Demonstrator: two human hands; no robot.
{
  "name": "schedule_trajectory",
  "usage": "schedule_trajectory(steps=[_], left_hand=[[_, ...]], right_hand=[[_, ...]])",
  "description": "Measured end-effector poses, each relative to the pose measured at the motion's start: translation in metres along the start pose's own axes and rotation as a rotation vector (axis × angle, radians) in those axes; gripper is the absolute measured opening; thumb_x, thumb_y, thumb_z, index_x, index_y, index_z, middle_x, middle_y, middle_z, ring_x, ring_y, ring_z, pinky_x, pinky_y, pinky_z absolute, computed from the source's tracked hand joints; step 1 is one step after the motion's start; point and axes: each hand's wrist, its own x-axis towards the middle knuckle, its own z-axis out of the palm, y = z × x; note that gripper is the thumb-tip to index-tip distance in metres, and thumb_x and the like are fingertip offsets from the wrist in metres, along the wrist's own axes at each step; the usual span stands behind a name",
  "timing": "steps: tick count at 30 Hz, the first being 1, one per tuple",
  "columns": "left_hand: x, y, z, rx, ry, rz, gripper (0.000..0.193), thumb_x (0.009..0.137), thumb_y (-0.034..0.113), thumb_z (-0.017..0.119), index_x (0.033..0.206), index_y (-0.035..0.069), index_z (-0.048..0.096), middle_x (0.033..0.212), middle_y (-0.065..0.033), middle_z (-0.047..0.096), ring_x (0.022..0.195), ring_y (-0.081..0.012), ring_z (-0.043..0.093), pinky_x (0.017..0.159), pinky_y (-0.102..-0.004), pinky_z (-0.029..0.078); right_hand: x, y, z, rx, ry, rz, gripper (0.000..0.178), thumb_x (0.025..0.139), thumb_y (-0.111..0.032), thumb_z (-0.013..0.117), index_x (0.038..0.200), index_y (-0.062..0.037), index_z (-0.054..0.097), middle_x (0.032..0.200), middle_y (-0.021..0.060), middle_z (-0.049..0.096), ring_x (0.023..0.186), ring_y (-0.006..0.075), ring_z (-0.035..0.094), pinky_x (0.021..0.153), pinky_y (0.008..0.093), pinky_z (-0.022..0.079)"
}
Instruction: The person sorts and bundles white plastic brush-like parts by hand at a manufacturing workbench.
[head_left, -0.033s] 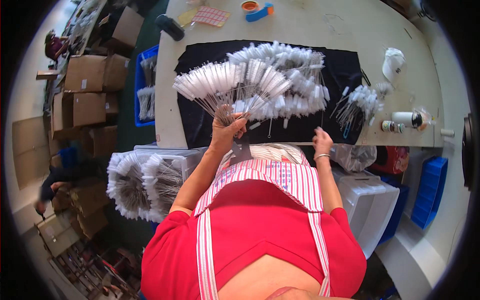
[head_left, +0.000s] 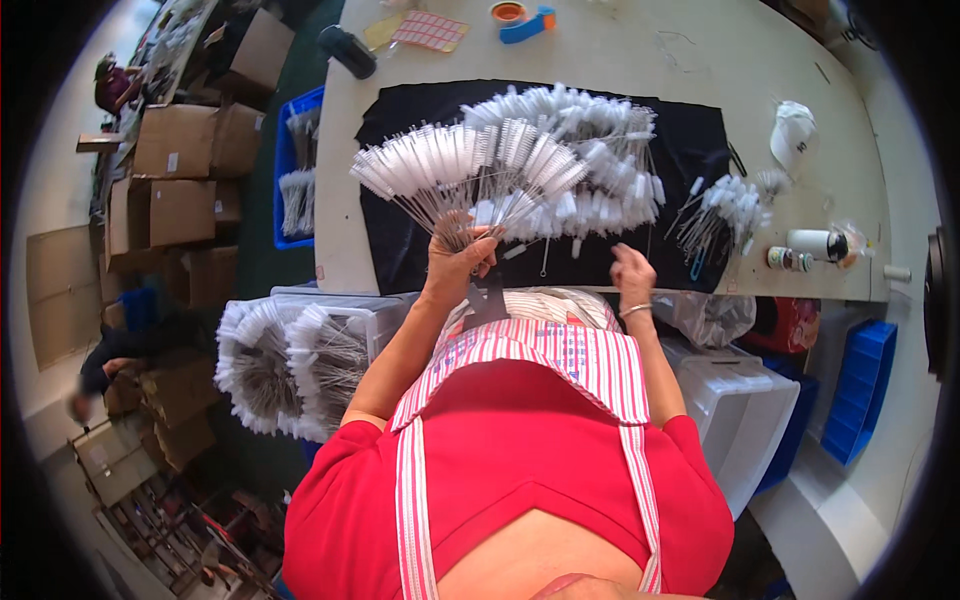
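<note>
My left hand (head_left: 460, 264) is closed around the wire stems of a thick bundle of small brushes (head_left: 420, 172). Their white bristle heads fan out above the fist, away from me. Behind and to the right of the fan, a large pile of similar brushes (head_left: 610, 175) lies on a black cloth (head_left: 400, 108), partly hidden by the bundle. My right hand (head_left: 634, 278) hovers over the cloth's near edge, just below the pile. Its fingers are smeared by motion, so what they hold, if anything, does not show.
A smaller heap of brushes (head_left: 728, 208) lies right on the table (head_left: 640, 40), near a white cap (head_left: 792, 135), a jar (head_left: 790, 259) and a white bottle (head_left: 815, 242). A brush-filled plastic bin (head_left: 385, 318) stands at left. A dark flask (head_left: 346, 52) and tape dispenser (head_left: 528, 26) lie farther back.
My right hand has moved slightly left and farther over the cloth, its fingers now blurred. The left hand keeps its hold on the brush bundle. The whole view has shifted slightly.
</note>
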Motion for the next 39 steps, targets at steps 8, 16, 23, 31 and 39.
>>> schedule_trajectory(steps=[8,16,23,31,39], left_hand=[[-0.016,0.001,-0.031,0.008,-0.040,-0.127,0.033,0.076,0.003,0.065,0.104,0.007,0.047,0.087,-0.0112,0.063,0.053,-0.0132,0.054,0.040,-0.0230,0.038],[-0.026,0.012,-0.046,-0.099,0.100,-0.047,0.033,0.078,0.009,0.066,0.103,0.009,0.044,0.077,-0.0074,0.062,0.050,-0.0100,0.053,0.037,-0.0200,0.037],[-0.026,0.010,-0.066,-0.031,0.266,0.016,0.032,0.079,0.010,0.065,0.101,0.012,0.043,0.080,-0.0060,0.061,0.051,-0.0106,0.054,0.037,-0.0204,0.038],[-0.036,0.016,-0.067,-0.134,0.294,-0.021,0.028,0.078,0.010,0.067,0.095,0.011,0.045,0.076,-0.0036,0.060,0.050,-0.0101,0.054,0.036,-0.0198,0.037],[-0.036,0.018,-0.063,-0.121,0.309,0.088,0.040,0.073,0.007,0.071,0.094,0.011,0.037,0.071,-0.0037,0.057,0.047,-0.0108,0.053,0.033,-0.0196,0.036]], right_hand=[[-0.033,-0.106,0.199,0.396,-0.836,0.150,0.040,0.082,-0.029,0.063,0.111,-0.0021,0.054,0.084,0.0030,0.060,0.067,0.0091,0.057,0.052,0.0202,0.045],[-0.045,-0.092,0.234,0.357,-0.844,0.296,0.027,0.085,-0.021,0.060,0.105,-0.0040,0.057,0.085,0.0033,0.061,0.065,0.0081,0.056,0.050,0.0197,0.045],[-0.051,-0.084,0.260,0.420,-0.664,0.308,0.022,0.082,-0.014,0.063,0.101,-0.0043,0.059,0.078,0.0018,0.059,0.069,0.0102,0.057,0.064,0.0230,0.048],[-0.054,-0.084,0.271,0.364,-0.802,0.337,0.023,0.080,-0.014,0.065,0.099,-0.0026,0.059,0.073,0.0003,0.058,0.062,0.0086,0.055,0.054,0.0207,0.045],[-0.047,-0.079,0.269,0.468,-0.972,0.423,0.006,0.083,-0.012,0.059,0.083,-0.0082,0.056,0.073,0.0023,0.056,0.065,0.0116,0.055,0.061,0.0258,0.046]])
